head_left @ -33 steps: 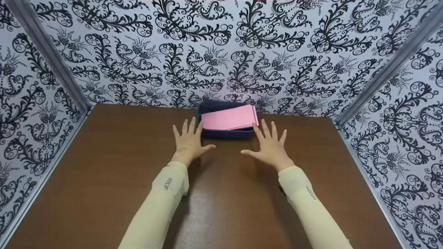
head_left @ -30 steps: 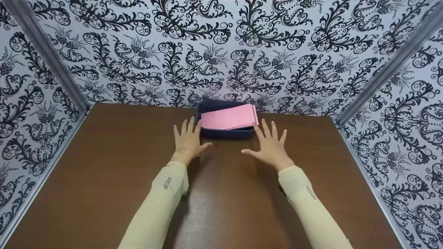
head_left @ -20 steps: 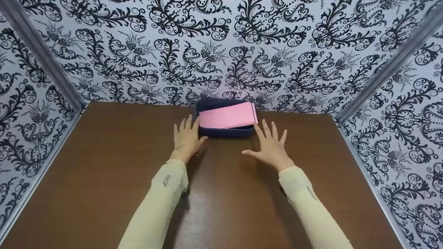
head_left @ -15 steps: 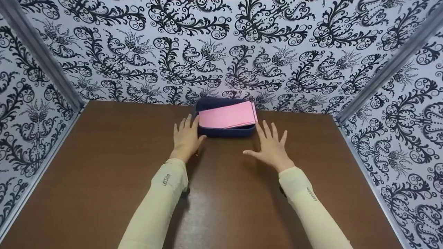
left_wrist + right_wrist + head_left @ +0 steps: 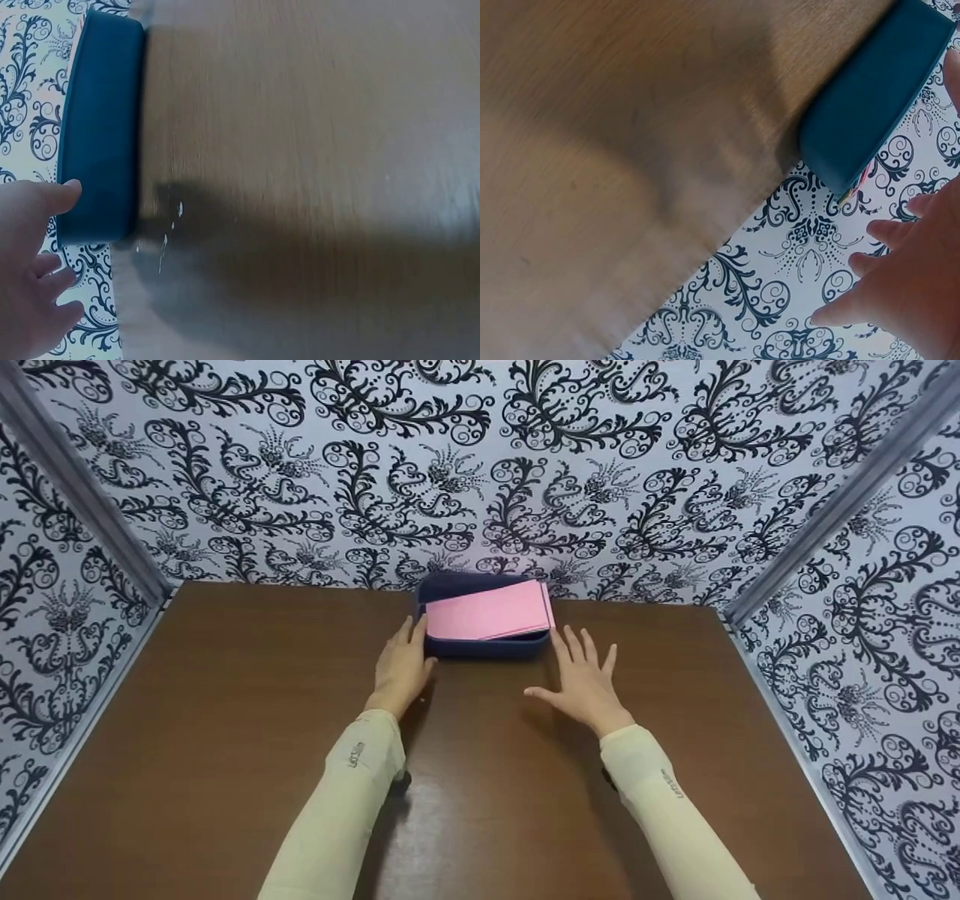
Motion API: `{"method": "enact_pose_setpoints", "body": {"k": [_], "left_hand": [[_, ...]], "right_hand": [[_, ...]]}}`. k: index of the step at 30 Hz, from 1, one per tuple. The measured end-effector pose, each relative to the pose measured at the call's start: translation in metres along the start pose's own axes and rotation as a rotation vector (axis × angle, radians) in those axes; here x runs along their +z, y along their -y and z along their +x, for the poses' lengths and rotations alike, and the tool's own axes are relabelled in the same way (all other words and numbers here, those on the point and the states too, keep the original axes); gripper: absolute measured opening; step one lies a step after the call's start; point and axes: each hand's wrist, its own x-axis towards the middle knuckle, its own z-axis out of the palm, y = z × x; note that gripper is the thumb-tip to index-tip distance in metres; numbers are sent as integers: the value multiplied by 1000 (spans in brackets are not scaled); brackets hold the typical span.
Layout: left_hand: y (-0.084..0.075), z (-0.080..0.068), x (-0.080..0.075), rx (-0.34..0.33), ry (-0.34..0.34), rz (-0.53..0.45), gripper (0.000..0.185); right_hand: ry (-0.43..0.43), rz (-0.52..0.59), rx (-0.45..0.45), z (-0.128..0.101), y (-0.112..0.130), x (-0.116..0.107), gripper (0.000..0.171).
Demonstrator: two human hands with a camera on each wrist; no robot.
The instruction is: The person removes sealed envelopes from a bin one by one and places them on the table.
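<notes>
Head view, with both wrist views: two bare hands at a container on a brown counter [image 5: 480, 765]. The dark blue rectangular bin [image 5: 487, 650] stands at 12 o'clock on the counter, close to the black-and-white scroll-patterned wall [image 5: 442, 484]. In it lies a stack of sheets, the pink sheet [image 5: 487, 615] uppermost; the stack is skewed, its 9 o'clock end within the bin and its 3 o'clock end over the rim. The left hand [image 5: 399, 671] lies at the bin's 8 o'clock corner, fingers extended along the side and thumb near the front wall; whether skin and wall touch cannot be told. The right hand [image 5: 587, 690] lies towards 4 o'clock, fingers spread, the index fingertip just beside the bin's front corner, contact again uncertain. In each hand the grip stands apart, with nothing clamped in it. Stage of the work, as judged: early. Both hands are at opposite ends of the bin, the left nearer to a hold than the right; the bin rests on the counter and the stack lies unsquared. A hold by either hand, and any handling of bin or sheets, appears to remain.
</notes>
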Motion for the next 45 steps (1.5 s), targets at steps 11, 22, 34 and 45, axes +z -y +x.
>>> {"method": "enact_pose_setpoints", "body": {"k": [11,22,34,45], "left_hand": [[3,-3,3,-5,-34,-50,56],[3,-9,0,-85,-49,-84,50],[14,-30,-4,-92,-92,-109,34],[30,-49,-13,-115,-104,-144,33]], "right_hand": [[-16,-12,-1,0,-2,4,107],[-11,-22,1,-4,0,2,106],[16,1,3,-10,-5,4,103],[1,3,-5,-17,-3,3,105]]}}
